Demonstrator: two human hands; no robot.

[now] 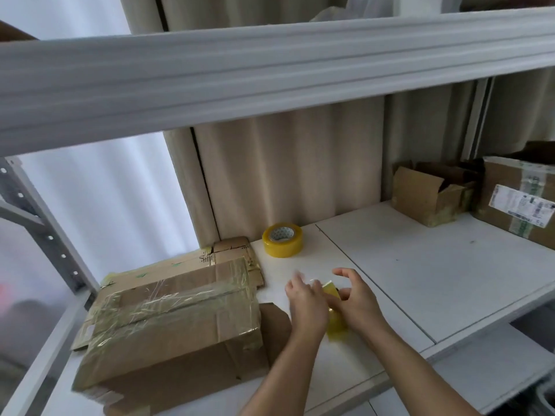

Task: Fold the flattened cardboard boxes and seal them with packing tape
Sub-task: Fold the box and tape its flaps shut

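Between the fingers of the left hand (pixel 306 301) and the right hand (pixel 356 304) sits a crumpled strip of tape (pixel 336 322), thin yellowish see-through plastic with a glossy look. Beyond the fingertips the tape roll (pixel 282 240) is shiny yellow plastic on a pale paper core. Left of the fingers, the box (pixel 171 334) is matt brown cardboard, its top banded with wrinkled glossy tape. The shelf board (pixel 420 265) under the hands is smooth, matt white; the shelf frame (pixel 45 232) looks like painted grey metal; the curtain (pixel 288 169) is beige cloth
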